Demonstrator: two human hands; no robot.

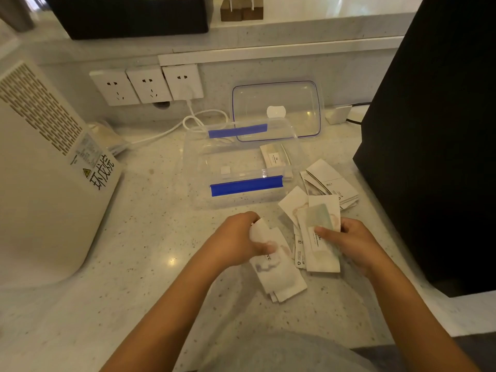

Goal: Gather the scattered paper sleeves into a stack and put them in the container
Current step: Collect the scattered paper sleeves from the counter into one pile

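A pale speckled stone tabletop [150, 237] carries a clear plastic container [241, 167], rectangular with rounded corners and two blue clip strips along its long sides. Its transparent lid [276, 110], edged in a thin dark line, leans upright against the back wall just behind it. A few white paper sleeves [275, 157] already lie inside the container at its right end.

The left hand [239, 237] is closed around a small stack of sleeves [276, 269]; the fingers curl over the stack's upper end, and the rest of it hangs out below the hand toward the tabletop, slightly tilted. These sleeves are flat, matt white rectangles with faint grey and pinkish print and a little dark lettering.

The right hand [351, 242] grips a second bunch of sleeves [319, 237], thumb on top and fingers underneath, with the paper fanned unevenly; one sleeve in it has a greenish window. Whether this bunch touches the tabletop cannot be told.

Just beyond the right hand, between it and the container, more sleeves lie scattered: a loose fanned pile [332, 183] near the container's right front corner.

On the left stands a white appliance [45, 162] with a perforated grille. Three white wall sockets [147, 85] sit behind, with a white cable [198, 120] looped from one. A black box-like object [434, 130] rises at the right.
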